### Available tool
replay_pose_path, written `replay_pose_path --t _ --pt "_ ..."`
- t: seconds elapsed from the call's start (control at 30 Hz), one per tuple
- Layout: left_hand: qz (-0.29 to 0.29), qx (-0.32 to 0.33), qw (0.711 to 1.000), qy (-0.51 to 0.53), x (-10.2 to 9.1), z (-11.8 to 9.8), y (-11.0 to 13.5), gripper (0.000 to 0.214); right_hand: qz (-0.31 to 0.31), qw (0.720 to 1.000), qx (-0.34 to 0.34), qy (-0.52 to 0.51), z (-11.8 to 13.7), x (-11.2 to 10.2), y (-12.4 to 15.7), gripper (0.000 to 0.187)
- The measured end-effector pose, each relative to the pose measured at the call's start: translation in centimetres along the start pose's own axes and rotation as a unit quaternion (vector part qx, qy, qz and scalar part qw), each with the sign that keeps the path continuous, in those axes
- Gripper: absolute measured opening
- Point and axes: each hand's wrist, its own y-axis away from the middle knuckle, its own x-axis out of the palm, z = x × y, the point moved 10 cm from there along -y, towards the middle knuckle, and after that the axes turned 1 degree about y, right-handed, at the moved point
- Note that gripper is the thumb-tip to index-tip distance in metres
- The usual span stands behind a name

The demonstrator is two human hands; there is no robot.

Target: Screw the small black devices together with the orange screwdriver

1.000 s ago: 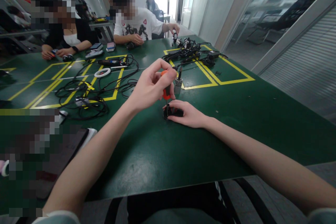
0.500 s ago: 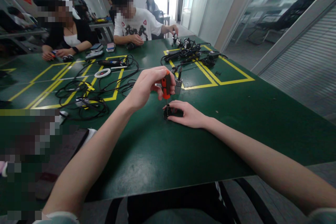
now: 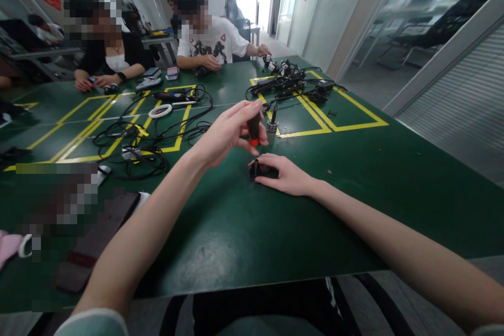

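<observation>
Left hand (image 3: 232, 131) grips the screwdriver (image 3: 254, 128), long axis near vertical, shaft pointing down at the black part (image 3: 252, 174) directly below. Right hand (image 3: 290, 175), nearer the part, curls around its right side and holds it on the green tabletop (image 3: 334, 220)

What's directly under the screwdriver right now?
Under the red-and-black screwdriver in the left hand is a small black part on the green table, held by the right hand. Its far side is covered by fingers; the screwdriver's tip isn't discernible.
</observation>
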Motion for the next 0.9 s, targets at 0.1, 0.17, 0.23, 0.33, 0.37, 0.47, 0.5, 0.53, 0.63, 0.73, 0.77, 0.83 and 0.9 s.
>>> replay_pose_path --t 0.1,0.17,0.23,0.33,0.37,0.47,0.5,0.53,0.63,0.73,0.77,0.83,0.9 --pt "0.001 -0.012 1.000 -0.009 -0.10 0.10 -0.19 0.060 0.003 1.000 0.001 -0.001 -0.01 -0.04 -0.01 0.034" --pt "0.013 -0.015 1.000 -0.021 -0.01 0.03 -0.21 0.065 0.005 1.000 0.002 -0.002 -0.02 -0.06 -0.01 0.033" --pt "0.020 -0.012 0.999 -0.033 0.00 -0.11 -0.18 0.066 0.006 1.000 0.003 -0.002 -0.03 -0.07 0.00 0.033" --pt "0.021 -0.006 0.999 -0.042 -0.11 -0.22 -0.11 0.063 0.006 1.000 0.005 -0.001 -0.14 -0.01 0.03 0.033" --pt "0.021 -0.006 0.999 -0.041 -0.12 -0.20 -0.08 0.061 0.006 1.000 0.006 0.000 -0.20 0.02 0.04 0.034" --pt "0.030 -0.011 0.999 -0.029 0.10 -0.06 0.01 0.055 0.004 1.000 0.008 0.001 -0.39 0.07 0.08 0.036" --pt "0.034 -0.011 0.999 -0.024 0.19 -0.04 0.05 0.053 0.004 1.000 0.009 0.002 -0.45 0.09 0.09 0.037" --pt "0.036 -0.011 0.999 -0.019 0.27 -0.04 0.09 0.052 0.004 1.000 0.010 0.002 -0.49 0.10 0.10 0.038" --pt "0.037 -0.003 0.999 -0.006 0.28 -0.20 0.19 0.051 0.002 1.000 0.011 0.002 -0.57 0.12 0.11 0.037" --pt "0.041 0.003 0.999 -0.007 0.28 -0.33 0.24 0.051 -0.001 1.000 0.013 0.002 -0.55 0.08 0.09 0.036" --pt "0.046 0.003 0.999 -0.013 0.35 -0.34 0.25 0.051 -0.001 1.000 0.012 0.002 -0.51 0.06 0.07 0.035" --pt "0.057 0.001 0.998 -0.028 0.58 -0.32 0.26 0.052 -0.001 1.000 0.010 0.002 -0.39 0.04 0.03 0.034" --pt "0.067 -0.002 0.997 -0.040 0.85 -0.33 0.31 0.055 -0.001 1.000 0.008 0.001 -0.28 0.01 -0.02 0.033"
